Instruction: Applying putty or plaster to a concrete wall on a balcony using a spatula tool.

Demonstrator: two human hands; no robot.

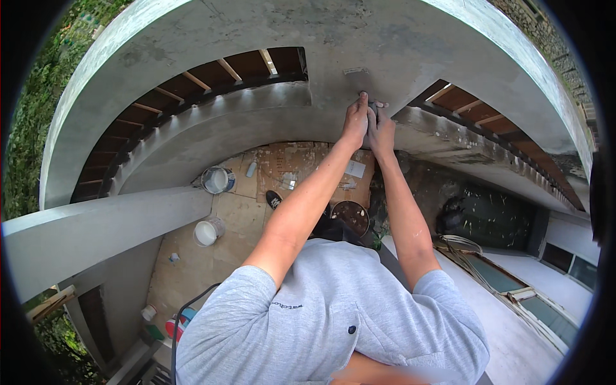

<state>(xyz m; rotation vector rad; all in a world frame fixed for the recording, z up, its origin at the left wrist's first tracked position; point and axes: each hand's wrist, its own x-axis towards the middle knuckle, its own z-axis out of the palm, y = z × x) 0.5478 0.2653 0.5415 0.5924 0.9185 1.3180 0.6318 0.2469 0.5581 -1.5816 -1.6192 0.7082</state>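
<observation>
Concrete wall (pixel 401 51), around darker patch (pixel 357 78): left hand (pixel 355 122) and right hand (pixel 382 133) close together just below patch, fingers bent, grip cannot be told. Step, presumably: surface work; next move calls for steady pressure.

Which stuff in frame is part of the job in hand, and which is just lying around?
Apparently in the job:
- left hand and right hand, raised together at the grey wall
- any tool there: too unclear to name

Apparently lying about, untouched on the floor:
- white bucket
- second bucket
- bottle
- cardboard
- white sheet
</observation>
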